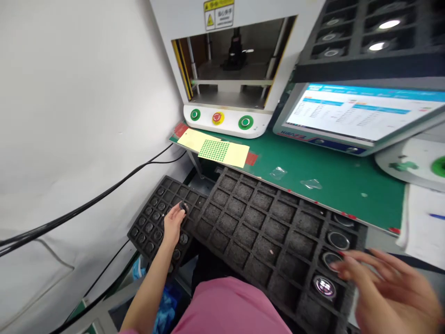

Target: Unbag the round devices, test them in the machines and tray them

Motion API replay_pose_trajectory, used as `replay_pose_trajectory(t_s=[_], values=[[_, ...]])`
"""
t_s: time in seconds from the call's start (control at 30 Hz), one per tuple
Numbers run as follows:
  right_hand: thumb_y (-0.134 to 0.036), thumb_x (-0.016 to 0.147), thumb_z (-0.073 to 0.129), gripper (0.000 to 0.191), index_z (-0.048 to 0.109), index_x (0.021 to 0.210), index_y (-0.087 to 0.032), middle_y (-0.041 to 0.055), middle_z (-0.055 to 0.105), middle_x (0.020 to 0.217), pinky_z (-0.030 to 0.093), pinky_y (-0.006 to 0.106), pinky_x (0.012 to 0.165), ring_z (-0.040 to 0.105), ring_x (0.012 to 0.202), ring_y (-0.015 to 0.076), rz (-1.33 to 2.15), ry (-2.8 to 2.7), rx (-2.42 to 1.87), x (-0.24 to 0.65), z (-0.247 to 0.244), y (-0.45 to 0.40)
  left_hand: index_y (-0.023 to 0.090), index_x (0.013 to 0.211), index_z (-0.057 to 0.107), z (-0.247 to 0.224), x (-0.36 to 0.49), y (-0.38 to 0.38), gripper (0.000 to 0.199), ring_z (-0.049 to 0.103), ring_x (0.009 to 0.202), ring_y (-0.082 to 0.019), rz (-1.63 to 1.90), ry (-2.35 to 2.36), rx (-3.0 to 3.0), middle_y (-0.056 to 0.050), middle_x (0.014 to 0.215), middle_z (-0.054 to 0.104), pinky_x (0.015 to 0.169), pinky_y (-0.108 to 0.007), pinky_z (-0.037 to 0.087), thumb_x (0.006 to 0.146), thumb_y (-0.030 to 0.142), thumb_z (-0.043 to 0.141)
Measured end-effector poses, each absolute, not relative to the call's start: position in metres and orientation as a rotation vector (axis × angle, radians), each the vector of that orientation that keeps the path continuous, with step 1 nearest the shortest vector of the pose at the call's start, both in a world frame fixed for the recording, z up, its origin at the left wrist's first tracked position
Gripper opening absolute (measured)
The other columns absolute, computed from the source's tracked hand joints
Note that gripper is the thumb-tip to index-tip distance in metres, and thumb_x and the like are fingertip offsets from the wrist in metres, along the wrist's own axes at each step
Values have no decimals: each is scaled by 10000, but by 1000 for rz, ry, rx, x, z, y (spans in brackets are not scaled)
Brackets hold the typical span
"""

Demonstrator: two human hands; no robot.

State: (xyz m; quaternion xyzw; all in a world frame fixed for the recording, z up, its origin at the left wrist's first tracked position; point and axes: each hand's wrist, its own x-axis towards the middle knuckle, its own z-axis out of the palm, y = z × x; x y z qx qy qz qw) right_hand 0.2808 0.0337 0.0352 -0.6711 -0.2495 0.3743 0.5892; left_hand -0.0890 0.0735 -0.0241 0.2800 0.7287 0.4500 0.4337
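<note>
My left hand (174, 223) pinches a small dark round piece with a glassy face (184, 207) above the left foam tray (189, 199). Several similar round pieces sit in that tray's pockets. On the right, my right hand (392, 285), slightly blurred, has its fingers apart over the edge of the large foam tray (239, 250). Its thumb and forefinger are beside a round piece with a pale rim (331, 261); whether they touch it is unclear. Nearer to me in that column, another round piece (324, 287) shows a lit display. A further round piece (338, 240) lies beyond.
A white press machine (225, 121) with green and red buttons stands on the green bench (313, 167). Beside it are a monitor (361, 113) and a raised foam tray (347, 55). Yellow paper with green dots (213, 149) lies at the bench edge. Black cables (104, 192) cross on the left.
</note>
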Motion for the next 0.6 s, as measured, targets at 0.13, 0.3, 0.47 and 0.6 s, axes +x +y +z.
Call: replay_pose_trajectory(t_s=[0.13, 0.3, 0.47, 0.6], values=[[-371, 687, 833, 370, 622, 974, -270, 49, 716, 836, 573, 328, 539, 708, 641, 201, 1027, -746, -1324, 238, 58, 47, 160, 996, 734, 27, -42, 79, 777, 686, 1044, -303, 1146, 1344, 610, -123, 1047, 738, 939, -444, 553, 546, 794, 725], [-200, 801, 743, 369, 585, 1118, -304, 52, 658, 1115, 631, 310, 747, 709, 940, 180, 996, -945, -1063, 212, 71, 61, 152, 936, 766, 53, 28, 82, 662, 725, 858, -247, 911, 922, 520, -94, 888, 763, 790, -347, 598, 463, 595, 902], [-148, 757, 764, 458, 574, 1137, -319, 35, 580, 1220, 631, 316, 837, 679, 1019, 163, 1199, -918, -926, 212, 84, 69, 154, 808, 763, 61, 66, 86, 491, 691, 701, -148, 758, 699, 480, -32, 771, 746, 691, -231, 578, 465, 454, 950], [-120, 735, 777, 470, 590, 1108, -336, 24, 576, 1239, 640, 246, 657, 676, 790, 97, 1280, -859, -837, 225, 93, 59, 151, 815, 772, 59, 71, 90, 454, 687, 678, -137, 704, 679, 464, -30, 752, 747, 667, -202, 570, 495, 423, 946]])
